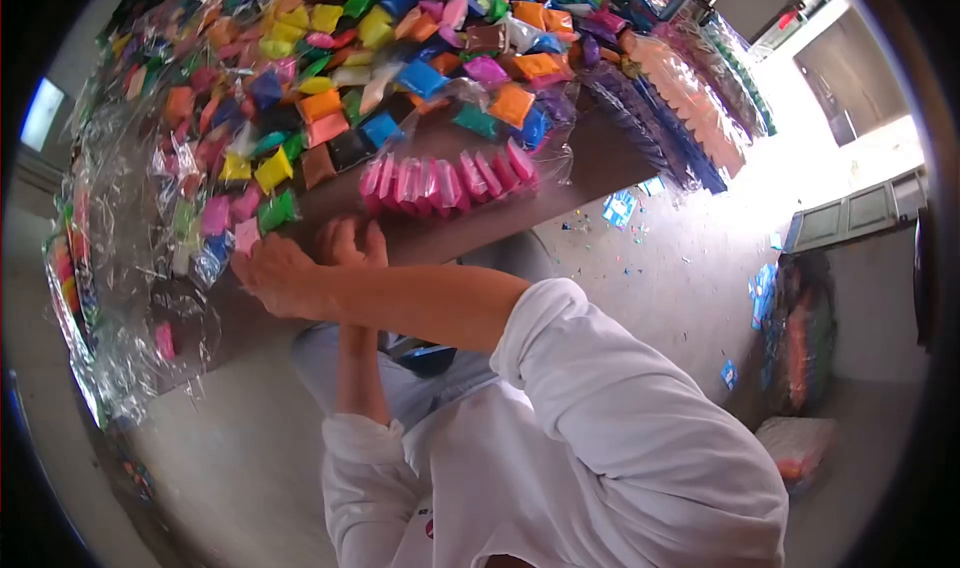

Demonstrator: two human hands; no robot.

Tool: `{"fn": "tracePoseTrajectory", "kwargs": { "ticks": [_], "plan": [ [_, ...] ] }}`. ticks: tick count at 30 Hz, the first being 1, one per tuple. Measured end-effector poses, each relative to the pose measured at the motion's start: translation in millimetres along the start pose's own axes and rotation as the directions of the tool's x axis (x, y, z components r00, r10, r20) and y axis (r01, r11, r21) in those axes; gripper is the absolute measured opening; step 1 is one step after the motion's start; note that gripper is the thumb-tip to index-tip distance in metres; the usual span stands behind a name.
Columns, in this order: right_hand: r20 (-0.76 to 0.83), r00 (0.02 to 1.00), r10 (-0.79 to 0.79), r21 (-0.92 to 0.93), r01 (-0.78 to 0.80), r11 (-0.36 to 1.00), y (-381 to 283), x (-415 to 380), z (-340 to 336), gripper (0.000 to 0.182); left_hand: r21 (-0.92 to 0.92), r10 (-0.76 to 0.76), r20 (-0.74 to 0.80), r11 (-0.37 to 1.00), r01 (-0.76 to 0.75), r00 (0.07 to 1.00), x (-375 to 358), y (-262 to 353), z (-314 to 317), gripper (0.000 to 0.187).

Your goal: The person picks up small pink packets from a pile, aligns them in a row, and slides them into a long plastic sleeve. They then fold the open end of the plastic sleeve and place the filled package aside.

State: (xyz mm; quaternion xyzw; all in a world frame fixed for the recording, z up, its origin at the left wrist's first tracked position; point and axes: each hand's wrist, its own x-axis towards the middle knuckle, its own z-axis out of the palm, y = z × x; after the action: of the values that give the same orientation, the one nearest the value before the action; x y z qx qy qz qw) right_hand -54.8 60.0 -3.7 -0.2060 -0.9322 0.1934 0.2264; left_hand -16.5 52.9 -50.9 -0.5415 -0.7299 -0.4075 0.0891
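My right arm crosses over my left near the table's front edge. My right hand (272, 274) is at the left, fingers curled against a light pink packet (247, 234); its fingertips are partly hidden. Beside it, my left hand (350, 245) is raised a little at the table edge, fingers apart, and I see nothing in it. A row of bright pink packets (448, 181) stands side by side just beyond my left hand. Close by are a green packet (278, 210) and a magenta packet (215, 215).
A large heap of small colourful packets (375, 28) covers the table (590, 173). Crumpled clear plastic (120, 298) lies along the left side. Long bagged strips (690, 98) and a metal flask (690, 0) are at the right. Blue scraps (620, 208) litter the floor.
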Motion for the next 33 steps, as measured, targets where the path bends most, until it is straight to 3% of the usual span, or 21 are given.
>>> {"fn": "tracePoseTrajectory", "kwargs": {
  "ticks": [1,3,4,5,6,7,8,9,10,11,13,14,16,18,19,20,23,28,31,33],
  "plan": [
    [-0.012,1.000,0.005,-0.001,-0.005,1.000,2.1,1.3,-7.4,0.040,-0.001,0.013,0.003,1.000,-0.013,1.000,0.5,1.0,-0.9,0.021],
    [0.200,0.978,0.052,0.311,-0.114,0.943,1.2,-0.3,-31.1,0.038,-0.099,-0.103,0.071,0.989,0.109,0.992,0.2,-0.5,-5.0,0.020],
    [0.150,0.979,0.136,0.305,-0.177,0.936,-2.3,-12.0,-58.4,0.037,-0.095,-0.100,0.072,0.990,0.107,0.992,-5.3,-14.6,-2.8,0.020],
    [0.103,0.971,0.216,0.299,-0.237,0.924,-2.5,-30.7,-92.0,0.035,0.159,0.102,0.105,0.980,-0.118,0.989,-13.4,-38.4,4.8,0.019],
    [0.068,0.980,0.187,0.438,-0.198,0.877,11.2,-46.4,-126.2,0.035,0.389,0.278,0.187,0.860,-0.331,0.942,-18.4,-51.4,9.5,0.019],
    [0.032,0.986,0.163,0.567,-0.152,0.810,31.5,-62.0,-159.4,0.035,0.393,0.271,0.188,0.860,-0.325,0.944,-13.2,-37.1,0.9,0.019],
    [-0.090,0.935,0.343,0.545,-0.242,0.803,46.8,-82.7,-184.7,0.037,0.117,0.098,0.107,0.987,-0.111,0.989,-1.2,-9.2,-14.8,0.019],
    [-0.419,0.907,0.044,-0.031,-0.063,0.998,80.8,-101.5,-198.1,0.038,-0.180,-0.096,0.078,0.978,0.108,0.992,6.7,6.2,-21.8,0.019],
    [-0.272,0.960,0.066,0.030,-0.060,0.998,97.6,-121.7,-241.4,0.039,-0.175,-0.097,0.078,0.978,0.109,0.992,9.4,4.2,-19.9,0.019],
    [-0.111,0.856,0.506,0.413,-0.423,0.806,109.2,-130.8,-267.9,0.040,-0.174,-0.096,0.128,0.978,0.118,0.987,12.1,0.0,-19.1,0.020],
    [-0.082,0.773,0.629,0.494,-0.516,0.699,138.1,-153.7,-290.8,0.043,-0.164,-0.103,0.184,0.977,0.134,0.978,19.6,-4.2,-18.3,0.021],
    [-0.079,0.771,0.632,0.501,-0.517,0.694,146.3,-158.7,-294.2,0.043,-0.274,-0.161,0.223,0.936,0.220,0.961,27.8,-4.2,-18.7,0.024],
    [-0.078,0.750,0.657,0.256,-0.622,0.740,159.7,-166.5,-299.3,0.047,-0.374,-0.207,0.273,0.877,0.302,0.939,46.1,5.0,-19.2,0.027],
    [-0.042,0.755,0.654,0.239,-0.628,0.740,166.3,-162.6,-298.5,0.050,-0.509,-0.229,0.344,0.770,0.386,0.910,65.1,19.1,-22.4,0.031],
    [-0.002,0.764,0.646,0.218,-0.630,0.746,169.1,-159.5,-296.8,0.053,-0.509,-0.222,0.345,0.772,0.381,0.912,70.3,25.9,-24.3,0.031],
    [-0.111,0.772,0.625,0.188,-0.601,0.776,176.2,-159.8,-288.8,0.056,-0.494,-0.205,0.339,0.792,0.358,0.918,75.1,32.1,-25.8,0.032],
    [-0.193,0.795,0.575,0.100,-0.567,0.818,186.6,-155.4,-278.5,0.057,-0.419,-0.144,0.355,0.859,0.295,0.924,78.8,40.0,-30.6,0.035],
    [-0.086,0.801,0.592,0.016,-0.593,0.805,177.8,-151.8,-278.2,0.049,-0.378,-0.064,0.436,0.892,0.247,0.898,66.8,32.1,-27.9,0.040],
    [-0.079,0.801,0.593,-0.024,-0.596,0.802,168.2,-148.2,-280.1,0.045,-0.390,-0.047,0.396,0.896,0.214,0.917,68.9,32.5,-28.1,0.039],
    [-0.091,0.801,0.591,-0.057,-0.597,0.800,165.6,-146.1,-281.1,0.043,-0.304,0.025,0.329,0.949,0.080,0.944,73.3,40.2,-27.5,0.039]
  ]
}}
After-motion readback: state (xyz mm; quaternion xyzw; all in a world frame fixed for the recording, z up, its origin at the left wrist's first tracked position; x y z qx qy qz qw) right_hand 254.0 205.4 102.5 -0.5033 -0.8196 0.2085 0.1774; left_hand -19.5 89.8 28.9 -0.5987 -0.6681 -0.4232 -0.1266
